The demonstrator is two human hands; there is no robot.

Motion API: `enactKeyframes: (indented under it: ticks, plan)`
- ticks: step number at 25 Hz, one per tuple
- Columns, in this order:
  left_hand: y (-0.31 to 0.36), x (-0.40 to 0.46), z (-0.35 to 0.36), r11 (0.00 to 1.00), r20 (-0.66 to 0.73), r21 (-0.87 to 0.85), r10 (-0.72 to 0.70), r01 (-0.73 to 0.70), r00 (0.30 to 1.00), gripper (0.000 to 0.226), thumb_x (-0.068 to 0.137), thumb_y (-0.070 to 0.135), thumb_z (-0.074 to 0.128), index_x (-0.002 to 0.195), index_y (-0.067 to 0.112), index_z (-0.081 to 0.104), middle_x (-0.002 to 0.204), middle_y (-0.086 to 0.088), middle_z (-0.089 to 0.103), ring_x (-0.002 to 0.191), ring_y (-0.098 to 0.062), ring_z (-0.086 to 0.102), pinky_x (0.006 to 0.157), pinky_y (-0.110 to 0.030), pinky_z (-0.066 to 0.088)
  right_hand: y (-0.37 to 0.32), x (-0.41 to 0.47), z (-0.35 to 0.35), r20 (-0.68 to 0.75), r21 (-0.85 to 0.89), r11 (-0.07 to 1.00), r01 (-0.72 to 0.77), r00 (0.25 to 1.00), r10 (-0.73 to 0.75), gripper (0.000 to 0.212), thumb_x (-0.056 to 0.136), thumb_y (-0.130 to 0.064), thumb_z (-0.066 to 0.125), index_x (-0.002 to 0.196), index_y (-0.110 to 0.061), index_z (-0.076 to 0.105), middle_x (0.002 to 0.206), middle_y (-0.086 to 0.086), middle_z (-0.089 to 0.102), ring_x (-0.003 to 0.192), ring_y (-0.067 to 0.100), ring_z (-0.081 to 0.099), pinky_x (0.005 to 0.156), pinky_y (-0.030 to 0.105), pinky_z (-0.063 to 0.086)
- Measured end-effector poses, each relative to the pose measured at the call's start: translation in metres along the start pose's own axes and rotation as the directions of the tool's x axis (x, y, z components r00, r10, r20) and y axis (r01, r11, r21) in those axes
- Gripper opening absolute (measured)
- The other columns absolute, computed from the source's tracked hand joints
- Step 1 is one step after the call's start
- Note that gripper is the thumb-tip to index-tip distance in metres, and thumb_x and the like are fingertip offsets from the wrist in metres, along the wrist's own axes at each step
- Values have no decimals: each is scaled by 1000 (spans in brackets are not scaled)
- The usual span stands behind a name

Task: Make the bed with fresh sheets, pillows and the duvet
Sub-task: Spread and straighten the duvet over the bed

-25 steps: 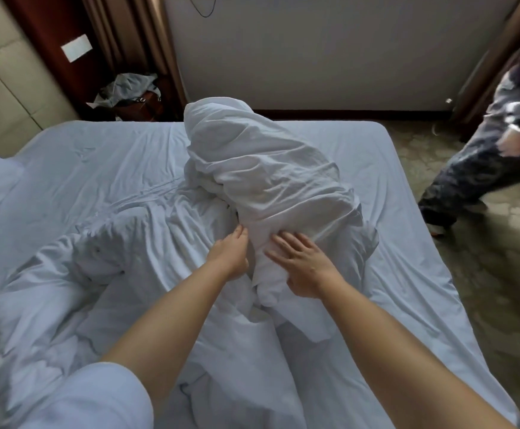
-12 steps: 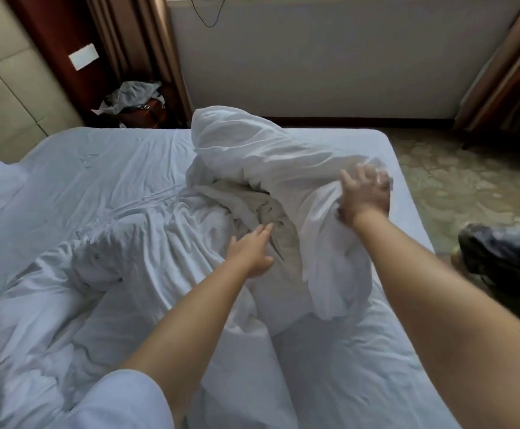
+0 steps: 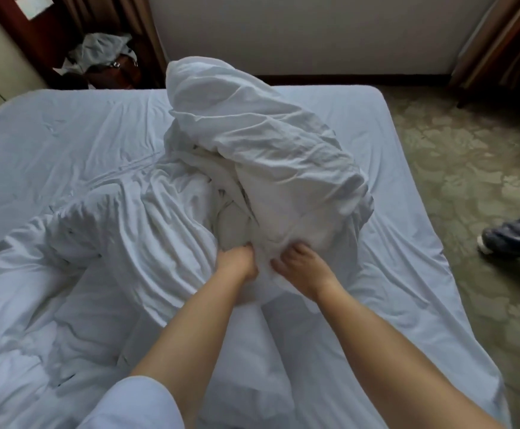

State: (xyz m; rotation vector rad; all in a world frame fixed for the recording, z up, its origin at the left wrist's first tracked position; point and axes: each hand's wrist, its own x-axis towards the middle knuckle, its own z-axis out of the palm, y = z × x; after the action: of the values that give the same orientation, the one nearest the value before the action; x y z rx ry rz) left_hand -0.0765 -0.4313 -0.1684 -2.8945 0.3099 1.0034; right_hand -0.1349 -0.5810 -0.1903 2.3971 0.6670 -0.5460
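A crumpled white duvet (image 3: 261, 140) lies heaped in the middle of the bed, its far end standing up in a tall bundle. More of it spreads in folds toward the near left. My left hand (image 3: 237, 263) and my right hand (image 3: 299, 264) are side by side at the near foot of the bundle, fingers curled into the white cloth. The fingertips are buried in the folds. A pale fitted sheet (image 3: 385, 243) covers the mattress.
Patterned carpet (image 3: 469, 181) runs along the right of the bed. Another person's shoe (image 3: 512, 236) stands there at the right edge. A pile of cloth on a brown bag (image 3: 103, 57) sits in the far left corner. A white wall closes the far side.
My right hand has come back down from the right flank of the bundle to its near foot. My left hand has drawn in beside it. Both now grip the cloth.
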Motion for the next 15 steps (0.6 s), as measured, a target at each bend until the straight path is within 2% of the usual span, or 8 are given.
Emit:
enactKeyframes:
  ticks: [2, 4, 7, 9, 11, 12, 14, 15]
  plan:
    - [-12, -2, -4, 985, 138, 105, -154, 140, 978, 47, 95, 29, 50, 139, 14, 45, 144, -5, 45, 132, -25, 44, 105, -38, 36, 32, 1, -5, 120, 127, 963, -239, 967, 225, 27, 58, -37, 78, 75, -16, 78, 74, 2, 71, 71, 18, 65, 66, 28, 43]
    - [-16, -5, -13, 963, 176, 142, -251, 228, 952, 42, 97, 25, 50, 137, 12, 49, 145, -5, 43, 132, -26, 44, 102, -39, 40, 86, -9, -35, 300, 160, 830, -535, 827, 475, 24, 80, -23, 66, 97, -8, 75, 101, 9, 71, 94, 24, 65, 72, 28, 37]
    - [-3, 2, -25, 979, 94, 34, -204, 202, 974, 45, 92, 17, 52, 136, 11, 46, 142, -9, 45, 130, -29, 45, 101, -42, 41, 140, 7, -31, 180, 218, 683, -697, 716, 674, 39, 96, -3, 35, 129, -6, 55, 133, 13, 55, 119, 32, 52, 92, 37, 38]
    - [6, 13, -28, 995, 57, -43, -87, 90, 995, 54, 87, 15, 51, 140, 13, 41, 143, -11, 44, 130, -30, 44, 106, -43, 38, 129, 8, -28, 71, 334, 739, -585, 797, 599, 48, 91, -2, 26, 118, -11, 65, 120, 9, 63, 108, 26, 59, 92, 33, 41]
    - [6, 25, -31, 996, 44, -81, -29, 33, 999, 60, 87, 14, 49, 145, 13, 34, 146, -13, 40, 132, -31, 42, 110, -41, 35, 116, 8, -8, -239, 148, 884, -443, 852, 466, 48, 76, -10, 29, 84, -14, 76, 86, 4, 69, 76, 21, 63, 73, 27, 50]
    - [5, 31, -34, 994, 26, -104, -34, 37, 999, 61, 88, 13, 48, 147, 12, 31, 147, -15, 38, 134, -31, 39, 111, -40, 33, 106, 10, 10, -386, 79, 931, -355, 850, 357, 42, 72, -14, 34, 79, -13, 76, 81, 6, 68, 68, 23, 62, 66, 28, 52]
    - [8, 40, -39, 985, -25, -166, -60, 55, 998, 61, 93, 12, 44, 150, 11, 22, 149, -17, 34, 135, -31, 37, 112, -38, 31, 96, 14, 27, -403, 11, 977, -214, 893, 200, 35, 66, -22, 52, 92, -14, 75, 94, 11, 70, 69, 29, 64, 65, 32, 55]
    - [11, 43, -42, 980, -49, -192, -59, 48, 997, 61, 94, 11, 43, 150, 11, 20, 149, -18, 33, 135, -31, 37, 111, -38, 32, 93, 15, 25, -271, 88, 969, -230, 931, 245, 40, 65, -23, 58, 101, -20, 74, 103, 12, 69, 74, 32, 66, 69, 35, 55]
